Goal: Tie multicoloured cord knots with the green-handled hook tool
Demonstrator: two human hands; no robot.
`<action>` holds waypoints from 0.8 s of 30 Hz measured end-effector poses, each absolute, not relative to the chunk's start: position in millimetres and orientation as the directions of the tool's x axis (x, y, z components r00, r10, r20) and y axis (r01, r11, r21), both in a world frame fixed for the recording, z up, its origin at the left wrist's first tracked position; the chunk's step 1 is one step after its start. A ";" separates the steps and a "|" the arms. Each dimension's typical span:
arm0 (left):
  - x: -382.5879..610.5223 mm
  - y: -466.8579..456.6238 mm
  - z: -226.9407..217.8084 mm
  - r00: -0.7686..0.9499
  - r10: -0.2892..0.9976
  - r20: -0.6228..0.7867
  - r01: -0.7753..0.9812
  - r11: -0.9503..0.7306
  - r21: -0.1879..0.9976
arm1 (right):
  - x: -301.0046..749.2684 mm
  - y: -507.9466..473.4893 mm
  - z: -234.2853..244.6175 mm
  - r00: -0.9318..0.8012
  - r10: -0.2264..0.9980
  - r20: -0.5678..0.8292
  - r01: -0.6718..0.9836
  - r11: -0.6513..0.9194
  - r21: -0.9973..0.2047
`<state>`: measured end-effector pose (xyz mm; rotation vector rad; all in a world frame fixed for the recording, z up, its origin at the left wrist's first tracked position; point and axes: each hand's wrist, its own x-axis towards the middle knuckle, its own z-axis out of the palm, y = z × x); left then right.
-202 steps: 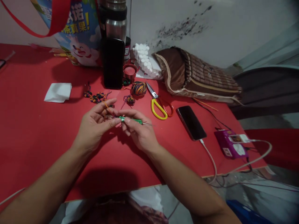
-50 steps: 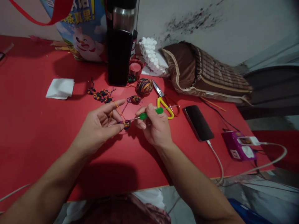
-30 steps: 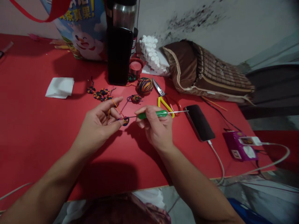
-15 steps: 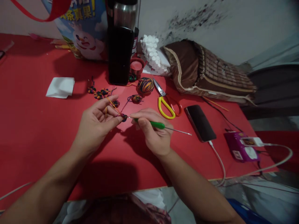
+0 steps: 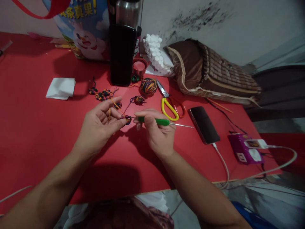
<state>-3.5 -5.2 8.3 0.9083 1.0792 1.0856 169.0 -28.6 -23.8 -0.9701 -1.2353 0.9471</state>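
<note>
Between thumb and fingers, my left hand (image 5: 102, 122) pinches a small dark multicoloured crochet piece (image 5: 128, 120). An orange strand of yarn (image 5: 116, 105) runs from the piece over my left fingers. My right hand (image 5: 157, 130) grips a crochet hook (image 5: 163, 121) by its green handle; one thin metal end points at the piece, the other sticks out to the right. Whether the tip is inside a stitch I cannot tell. Just beyond lie a small yarn bundle (image 5: 139, 100), a larger ball of multicoloured yarn (image 5: 149, 86) and several small crocheted pieces (image 5: 102, 94).
Scissors (image 5: 169, 108) with yellow and red handles lie right of the yarn. A phone (image 5: 204, 125) on a white cable and a purple box (image 5: 243, 148) are farther right. An upright black phone (image 5: 122, 55), a bag (image 5: 88, 38) and a brown quilted bundle (image 5: 214, 71) stand behind. White tissue (image 5: 61, 88) lies left.
The hook has tilted nearer to level, its free end rising slightly. The crochet piece has turned a little in my left fingers, showing more of its edge. The view has shifted slightly.
</note>
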 end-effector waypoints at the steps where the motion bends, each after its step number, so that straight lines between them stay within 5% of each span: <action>1: -3.7 -4.9 8.8 0.114 0.967 -0.230 -0.229 0.250 0.941 | 167.5 -28.6 -26.0 0.104 0.953 0.283 -0.081 0.292 -0.953; 5: -4.5 -3.2 8.7 0.129 0.961 -0.245 -0.283 0.272 0.920 | 166.0 -27.9 -28.6 0.085 0.960 0.267 -0.105 0.275 -0.956; 10: -6.3 -0.5 8.2 0.115 0.963 -0.245 -0.345 0.270 0.899 | 181.5 -23.2 -14.7 -0.178 0.880 0.441 0.140 0.466 -0.874; 14: -7.3 1.8 9.9 0.099 0.963 -0.250 -0.410 0.268 0.872 | 188.6 -22.3 -14.0 -0.296 0.749 0.593 0.302 0.662 -0.686; 20: -9.0 4.8 10.4 0.280 0.840 -0.465 -0.513 0.541 0.667 | 178.4 -24.5 -27.3 -0.424 0.529 0.735 0.576 0.784 -0.232; 24: -6.3 1.7 8.0 0.138 0.935 -0.327 -0.475 0.352 0.806 | 170.6 -26.0 -29.7 -0.483 0.478 0.734 0.686 0.727 -0.021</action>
